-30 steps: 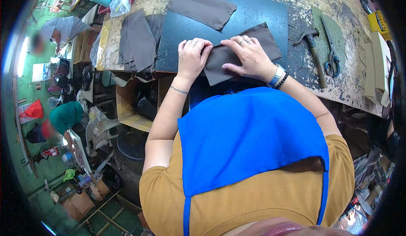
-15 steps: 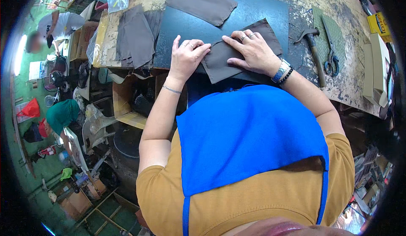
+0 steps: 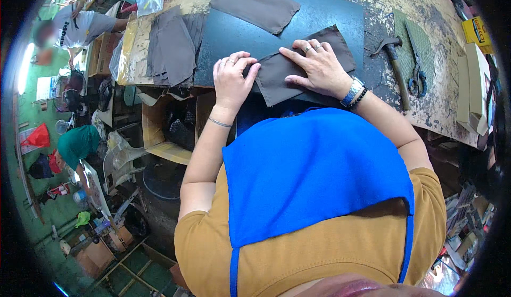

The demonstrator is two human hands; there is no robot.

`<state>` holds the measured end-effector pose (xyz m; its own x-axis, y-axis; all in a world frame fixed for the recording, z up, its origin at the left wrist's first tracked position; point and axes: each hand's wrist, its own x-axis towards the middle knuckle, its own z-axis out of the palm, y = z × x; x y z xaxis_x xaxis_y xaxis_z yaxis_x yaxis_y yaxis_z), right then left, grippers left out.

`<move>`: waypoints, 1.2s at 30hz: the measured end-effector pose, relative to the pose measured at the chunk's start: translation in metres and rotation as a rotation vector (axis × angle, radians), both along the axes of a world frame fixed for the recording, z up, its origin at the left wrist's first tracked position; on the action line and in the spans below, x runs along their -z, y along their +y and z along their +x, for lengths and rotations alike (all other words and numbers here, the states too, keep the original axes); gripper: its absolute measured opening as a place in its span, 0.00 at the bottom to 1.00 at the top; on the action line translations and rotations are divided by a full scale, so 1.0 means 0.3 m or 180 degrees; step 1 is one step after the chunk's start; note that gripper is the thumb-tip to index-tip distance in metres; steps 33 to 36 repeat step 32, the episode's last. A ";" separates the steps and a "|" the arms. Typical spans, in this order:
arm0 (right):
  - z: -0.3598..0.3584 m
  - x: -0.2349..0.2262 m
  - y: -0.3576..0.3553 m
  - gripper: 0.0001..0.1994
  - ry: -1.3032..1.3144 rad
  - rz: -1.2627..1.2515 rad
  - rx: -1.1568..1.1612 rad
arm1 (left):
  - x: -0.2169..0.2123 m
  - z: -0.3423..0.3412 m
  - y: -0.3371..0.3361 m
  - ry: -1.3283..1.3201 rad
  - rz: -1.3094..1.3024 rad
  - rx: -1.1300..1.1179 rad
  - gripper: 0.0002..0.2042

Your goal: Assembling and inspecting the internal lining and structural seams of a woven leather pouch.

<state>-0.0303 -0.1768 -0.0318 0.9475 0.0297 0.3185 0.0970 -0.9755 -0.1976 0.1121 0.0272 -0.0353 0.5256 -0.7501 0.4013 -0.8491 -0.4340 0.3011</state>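
A dark brown piece of leather-like material (image 3: pixel 340 49) lies on a black mat (image 3: pixel 234 31) on the workbench. My right hand (image 3: pixel 318 68) rests flat on it, fingers spread, a watch and bead bracelet on the wrist. My left hand (image 3: pixel 232 79) presses the piece's left edge with its fingertips, fingers bent. A second brown piece (image 3: pixel 254 5) lies at the far side of the mat. A stack of similar brown pieces (image 3: pixel 171 47) sits left of the mat.
A hammer (image 3: pixel 395 65) and scissors (image 3: pixel 416 63) lie to the right on the worn bench top (image 3: pixel 436 110), with cardboard boxes (image 3: pixel 474 84) beyond. Open shelves with clutter sit under the bench at left. Two other people are on the green floor at far left.
My left hand has slid left to the brown piece's edge and its fingers have curled. The view has shifted slightly; my right hand stays flat on the piece.
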 end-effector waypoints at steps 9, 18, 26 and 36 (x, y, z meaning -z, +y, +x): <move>0.000 -0.066 -0.065 0.24 -0.0540 0.1383 -0.0032 | -0.023 -0.017 0.010 0.3091 -0.1667 0.0093 0.10; 0.157 0.035 -0.136 0.20 0.0047 0.0300 -0.0164 | -0.154 0.587 0.318 0.1600 -0.2039 -0.1451 0.07; 0.128 0.023 -0.144 0.18 -0.0546 0.1620 -0.0025 | 0.048 0.660 0.519 0.0716 -0.1098 -0.2160 0.26; 0.041 0.027 -0.116 0.13 -0.0333 0.1751 -0.0618 | -0.058 0.215 0.064 0.0689 -0.0668 -0.0076 0.34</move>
